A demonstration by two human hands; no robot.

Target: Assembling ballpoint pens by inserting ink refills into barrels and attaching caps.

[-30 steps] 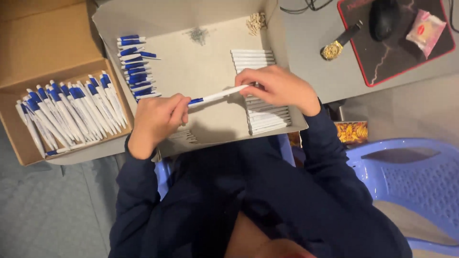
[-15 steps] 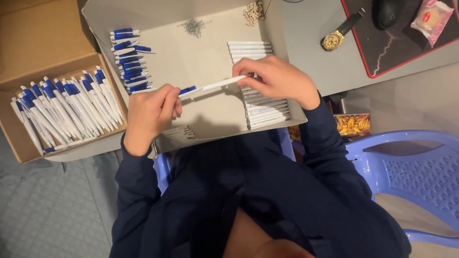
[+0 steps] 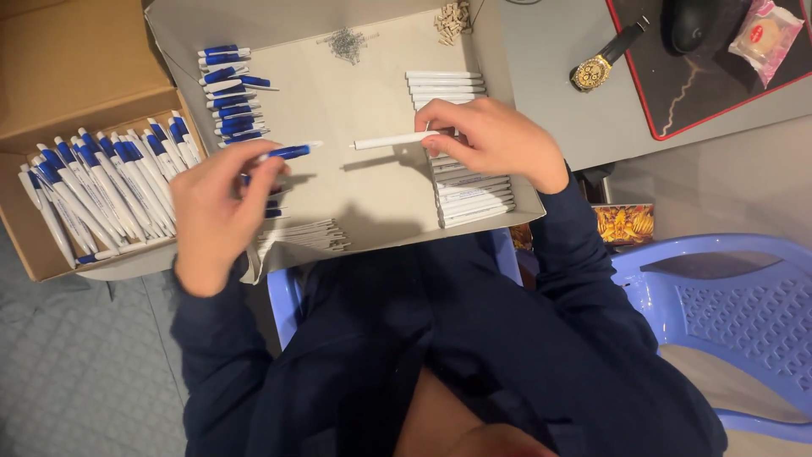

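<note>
- Head view: we take the shallow tray [image 3: 372, 211] on the lap as our landmark.
- Our left hand [image 3: 222, 211] hangs over the tray's left edge, its fingers pinched together on a blue pen tip [image 3: 286, 152], which points right.
- Our right hand [image 3: 491, 140] sits over the tray's right side, fingers clamped on a white pen barrel [image 3: 393, 141], which points left; barrel and tip are apart, with a gap between them.
- Under the right hand lies a stack of white barrels [image 3: 469, 190]; a row of blue tips [image 3: 228, 93] lies at the tray's upper left.
- Left of the tray, a cardboard box [image 3: 51, 76] holds finished pens [image 3: 101, 190].
- Right of the tray, a wristwatch [image 3: 596, 68] lies on the desk.
</note>
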